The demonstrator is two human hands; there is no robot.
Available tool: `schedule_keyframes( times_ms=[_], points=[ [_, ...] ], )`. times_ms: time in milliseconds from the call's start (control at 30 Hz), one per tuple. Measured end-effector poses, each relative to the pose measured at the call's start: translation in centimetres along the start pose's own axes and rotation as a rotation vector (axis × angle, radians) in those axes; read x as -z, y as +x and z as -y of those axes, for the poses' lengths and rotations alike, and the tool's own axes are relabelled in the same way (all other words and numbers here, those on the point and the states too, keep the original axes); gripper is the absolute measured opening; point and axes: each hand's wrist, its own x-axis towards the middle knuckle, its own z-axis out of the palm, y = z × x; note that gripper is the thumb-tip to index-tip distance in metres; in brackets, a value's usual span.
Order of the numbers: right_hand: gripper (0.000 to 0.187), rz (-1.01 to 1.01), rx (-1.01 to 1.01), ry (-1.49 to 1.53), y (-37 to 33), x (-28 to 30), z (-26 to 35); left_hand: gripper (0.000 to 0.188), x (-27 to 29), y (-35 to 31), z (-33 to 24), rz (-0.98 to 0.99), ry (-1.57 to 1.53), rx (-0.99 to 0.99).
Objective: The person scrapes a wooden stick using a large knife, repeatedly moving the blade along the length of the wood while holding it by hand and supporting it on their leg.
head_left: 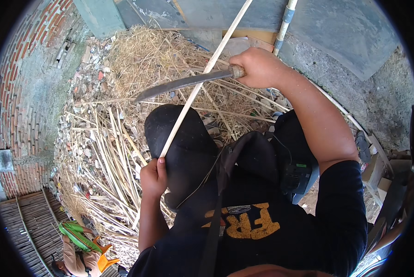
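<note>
A long pale bamboo strip (181, 118) slants up and away to the right across my dark-clad knee, its near end gripped by my left hand (153, 179) with the thumb along it. My right hand (258, 67) is wrapped round the short wooden handle of a machete (170, 86). The long dark blade points left and crosses the strip about midway along its length. Whether the edge bites into the strip cannot be made out.
Many split bamboo strips (119, 171) lie on the rubble ground at my left. Behind them is a heap of fine shavings (142, 55). A brick wall (36, 87) stands left, grey panels (341, 32) ahead. Another person (78, 258) is at lower left.
</note>
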Motion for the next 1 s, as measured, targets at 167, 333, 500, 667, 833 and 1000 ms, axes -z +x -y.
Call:
schedule_keyframes(
  times_ms=[167,333,500,667,833,1000],
  points=[
    [0.026,0.038,0.020,-0.025,0.1,-0.3,-0.2,0.047,-0.2,0.0,0.5,-0.007,-0.012,-0.011],
    [0.027,0.060,0.015,-0.023,0.1,0.0,0.0,0.047,-0.2,0.0,0.4,-0.006,0.000,-0.005],
    [0.029,0.022,0.012,-0.009,-0.1,0.1,0.2,0.047,-0.3,0.0,0.7,-0.004,-0.006,0.011],
    [0.033,0.055,0.012,-0.008,0.0,0.0,0.0,0.048,-0.2,0.0,0.5,0.000,-0.016,0.018],
    [0.024,0.006,0.044,0.008,0.1,-0.7,-0.4,0.048,-0.2,0.0,0.3,-0.006,-0.008,0.011],
    [0.022,-0.034,0.067,0.048,0.0,-0.9,-0.6,0.047,-0.2,0.0,0.4,-0.005,-0.015,0.001]
  ],
)
